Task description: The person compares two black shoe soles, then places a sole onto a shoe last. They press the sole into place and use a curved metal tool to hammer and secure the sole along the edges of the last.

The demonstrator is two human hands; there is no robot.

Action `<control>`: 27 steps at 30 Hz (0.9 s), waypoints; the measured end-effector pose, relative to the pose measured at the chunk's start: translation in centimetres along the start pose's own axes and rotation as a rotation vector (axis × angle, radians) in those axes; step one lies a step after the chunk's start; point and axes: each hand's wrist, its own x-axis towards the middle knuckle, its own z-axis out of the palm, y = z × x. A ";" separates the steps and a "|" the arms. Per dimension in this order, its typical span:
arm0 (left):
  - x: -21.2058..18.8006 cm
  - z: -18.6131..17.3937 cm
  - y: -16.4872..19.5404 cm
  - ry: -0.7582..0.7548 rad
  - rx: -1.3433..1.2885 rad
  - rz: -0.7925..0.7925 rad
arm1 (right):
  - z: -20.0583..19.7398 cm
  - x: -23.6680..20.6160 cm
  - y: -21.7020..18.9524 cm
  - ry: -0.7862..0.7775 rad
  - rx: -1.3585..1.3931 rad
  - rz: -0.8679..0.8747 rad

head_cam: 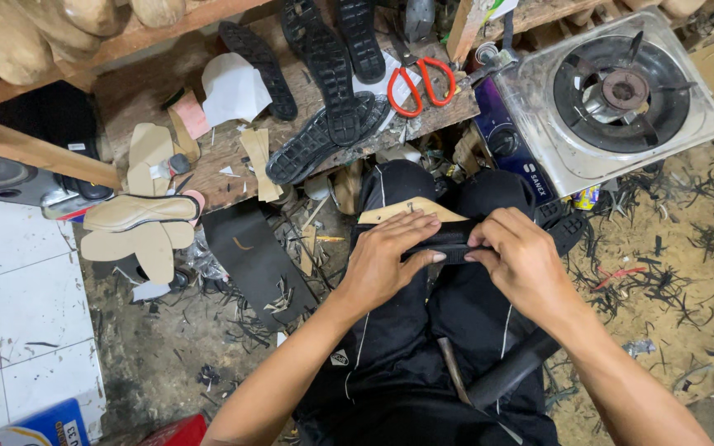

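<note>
I sit with my knees in black trousers, and both hands meet over my lap. My left hand (390, 252) lies flat along a shoe sole (448, 239), black underneath with a tan insole face, pressing its near edge. My right hand (518, 260) pinches the same sole's black edge from the right side, fingers curled on it. The sole's treaded end (568, 227) sticks out to the right of my right hand.
A low wooden bench (216, 165) carries several black treaded soles (328, 66), red-handled scissors (421, 83), tan insole cutouts (150, 149) and paper. A single-burner gas stove (613, 95) stands at the right. Black rubber trimmings litter the floor (671, 256). A hammer (489, 380) rests between my legs.
</note>
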 end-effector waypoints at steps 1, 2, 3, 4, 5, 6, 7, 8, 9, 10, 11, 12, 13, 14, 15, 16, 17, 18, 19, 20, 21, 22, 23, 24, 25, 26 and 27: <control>0.1 0.1 0.0 0.009 -0.023 -0.009 | -0.1 0.1 0.2 -0.024 0.019 0.030; 0.1 0.3 0.1 0.017 -0.047 -0.019 | -0.1 0.2 0.4 -0.049 0.038 0.061; 0.2 0.4 0.3 0.024 -0.071 -0.028 | -0.2 0.3 0.5 -0.073 0.056 0.093; 0.3 0.4 0.4 0.028 -0.077 -0.035 | -0.2 0.3 0.6 -0.054 0.095 0.136; 0.4 0.3 0.5 0.033 -0.080 -0.039 | -0.3 0.3 0.8 -0.032 0.133 0.177; 0.5 0.2 0.7 0.039 -0.083 -0.040 | -0.4 0.3 0.9 -0.007 0.171 0.216; 0.6 0.1 0.8 0.026 -0.077 -0.046 | -0.6 0.1 1.0 0.025 0.096 0.157; 0.7 0.0 1.0 0.013 -0.070 -0.054 | -0.8 -0.2 1.1 0.057 0.022 0.099; 0.8 -0.1 1.2 0.000 -0.064 -0.059 | -1.0 -0.4 1.3 0.089 -0.054 0.040; 1.0 -0.2 1.3 -0.037 -0.041 -0.032 | -1.2 -0.8 1.5 0.076 -0.058 0.038; 1.2 -0.2 1.5 -0.073 -0.020 -0.008 | -1.5 -1.1 1.7 0.061 -0.061 0.037; 1.3 -0.1 1.7 -0.110 0.000 0.014 | -1.7 -1.4 1.9 0.043 -0.063 0.036; 1.5 0.2 1.9 -0.114 0.017 0.045 | -1.7 -1.6 2.0 0.046 -0.045 0.020; 1.9 0.6 2.1 -0.121 0.032 0.075 | -1.7 -1.8 2.2 0.048 -0.024 0.008; 2.0 1.1 2.4 -0.129 0.044 0.105 | -1.7 -2.1 2.3 0.048 -0.005 -0.003; 2.2 1.7 2.7 -0.131 0.045 0.111 | -1.6 -2.3 2.5 0.022 0.009 0.023; 2.6 2.2 2.7 -0.131 0.049 0.125 | -1.6 -2.3 2.7 0.003 0.019 0.046; 3.0 2.8 2.6 -0.131 0.053 0.142 | -1.6 -2.4 2.9 -0.014 0.028 0.068; 3.2 3.2 2.5 -0.127 0.058 0.151 | -1.6 -2.4 3.1 -0.015 0.025 0.058; 3.2 3.5 2.5 -0.123 0.062 0.155 | -1.7 -2.4 3.3 -0.020 0.027 0.048; 3.2 3.9 2.3 -0.119 0.067 0.156 | -1.7 -2.4 3.5 -0.028 0.029 0.038; 3.2 4.1 2.1 -0.112 0.066 0.161 | -1.7 -2.4 3.7 -0.021 0.047 0.035; 3.1 4.4 2.0 -0.106 0.065 0.163 | -1.8 -2.4 3.9 -0.017 0.066 0.034; 3.0 4.6 1.8 -0.100 0.061 0.165 | -1.8 -2.4 4.1 -0.014 0.084 0.035; 2.9 4.8 1.8 -0.097 0.063 0.150 | -1.7 -2.4 4.2 -0.016 0.093 0.051; 2.8 5.0 1.7 -0.092 0.067 0.140 | -1.6 -2.4 4.4 -0.014 0.100 0.065; 2.9 5.1 1.7 -0.086 0.072 0.133 | -1.5 -2.4 4.6 -0.011 0.104 0.078</control>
